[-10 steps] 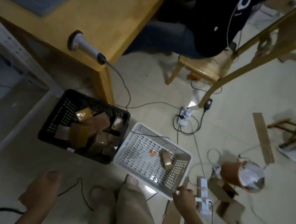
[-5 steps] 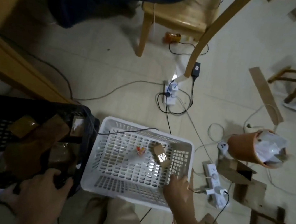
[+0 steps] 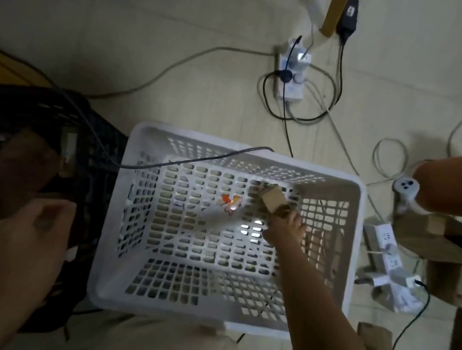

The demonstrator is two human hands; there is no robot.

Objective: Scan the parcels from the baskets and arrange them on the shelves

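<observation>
A white slotted basket (image 3: 354, 208) stands on the floor in front of me. My right hand (image 3: 285, 229) reaches down into it and grips a small brown cardboard parcel (image 3: 272, 199) near the basket's far right. A small orange and white scrap (image 3: 231, 202) lies on the basket floor beside it. To the left stands a black basket (image 3: 94, 133) holding brown parcels (image 3: 17, 158). My left hand (image 3: 21, 238) rests with curled fingers on the black basket's near rim; what it holds, if anything, is hidden.
A grey cable (image 3: 196, 158) runs across both baskets. Power strips (image 3: 292, 71) and tangled cords lie on the tiled floor beyond. An orange bin (image 3: 457, 187), cardboard pieces (image 3: 447, 241) and more power strips (image 3: 386, 254) crowd the right side. Chair legs (image 3: 335, 9) stand at the top.
My view has dropped down over the baskets. My right hand moved from the white basket's near rim into it and took hold of the small parcel. My left hand came to the black basket's rim.
</observation>
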